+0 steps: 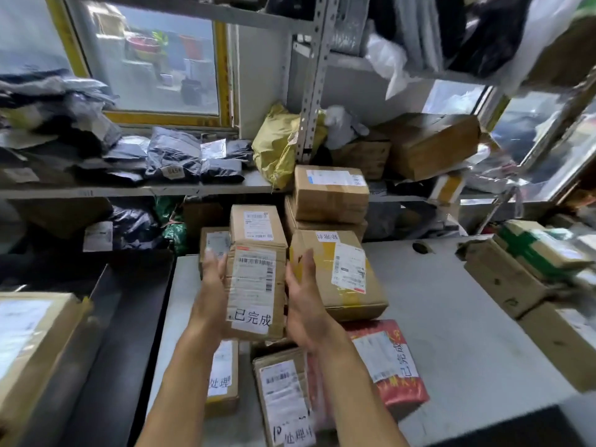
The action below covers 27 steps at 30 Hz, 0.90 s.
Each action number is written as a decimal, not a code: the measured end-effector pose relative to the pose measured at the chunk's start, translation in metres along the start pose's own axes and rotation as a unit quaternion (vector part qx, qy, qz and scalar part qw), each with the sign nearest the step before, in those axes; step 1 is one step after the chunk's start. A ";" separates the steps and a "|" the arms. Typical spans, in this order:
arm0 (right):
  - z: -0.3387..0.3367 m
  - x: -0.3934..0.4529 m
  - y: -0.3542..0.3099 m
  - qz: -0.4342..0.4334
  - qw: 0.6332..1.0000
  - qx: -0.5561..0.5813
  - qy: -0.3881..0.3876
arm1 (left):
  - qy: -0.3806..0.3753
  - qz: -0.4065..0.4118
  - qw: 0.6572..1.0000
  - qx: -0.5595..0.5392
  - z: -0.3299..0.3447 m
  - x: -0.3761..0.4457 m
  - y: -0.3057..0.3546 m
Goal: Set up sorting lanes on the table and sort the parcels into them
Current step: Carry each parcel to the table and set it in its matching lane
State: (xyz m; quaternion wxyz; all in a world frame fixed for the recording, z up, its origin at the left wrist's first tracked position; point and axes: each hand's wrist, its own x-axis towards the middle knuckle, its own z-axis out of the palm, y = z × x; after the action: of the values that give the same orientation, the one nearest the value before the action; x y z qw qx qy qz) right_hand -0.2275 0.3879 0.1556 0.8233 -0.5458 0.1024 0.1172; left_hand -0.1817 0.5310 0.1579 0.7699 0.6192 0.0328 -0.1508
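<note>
I hold a small cardboard parcel with a barcode label and a white slip reading 已完成, lifted above the grey table. My left hand grips its left side and my right hand holds its right side. Under my arms lie a brown box and a taped parcel, both with handwritten slips. A red mailer with a 已完成 slip lies to the right. Behind the held parcel stand more boxes: one with yellow tape and a tall narrow one.
Stacked boxes rise at the table's back. More cartons crowd the table's right edge. A metal shelf on the left carries dark poly mailers and a yellow bag. A large box sits at the near left.
</note>
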 end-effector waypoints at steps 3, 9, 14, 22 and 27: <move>-0.007 -0.034 -0.018 -0.058 0.997 0.019 -0.040 | -0.029 0.051 0.998 0.020 0.027 -0.032 0.031; -0.044 -0.135 -0.052 -0.136 0.990 0.021 -0.010 | -0.093 0.102 0.990 0.024 0.101 -0.112 0.042; -0.106 -0.231 -0.060 -0.143 0.988 0.034 0.054 | -0.169 0.071 0.983 0.015 0.193 -0.160 0.009; -0.239 -0.381 -0.062 -0.210 0.952 0.067 0.213 | -0.349 -0.006 0.937 0.033 0.373 -0.235 -0.053; -0.311 -0.453 -0.056 -0.258 0.905 0.109 0.319 | -0.420 -0.013 0.905 0.071 0.464 -0.279 -0.090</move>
State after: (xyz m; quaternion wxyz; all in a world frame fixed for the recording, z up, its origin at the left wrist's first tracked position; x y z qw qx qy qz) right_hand -0.6543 0.0434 0.2198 0.8024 -0.4685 0.2272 -0.2917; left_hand -0.5350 0.1207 0.2467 0.6645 0.5506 -0.2965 -0.4089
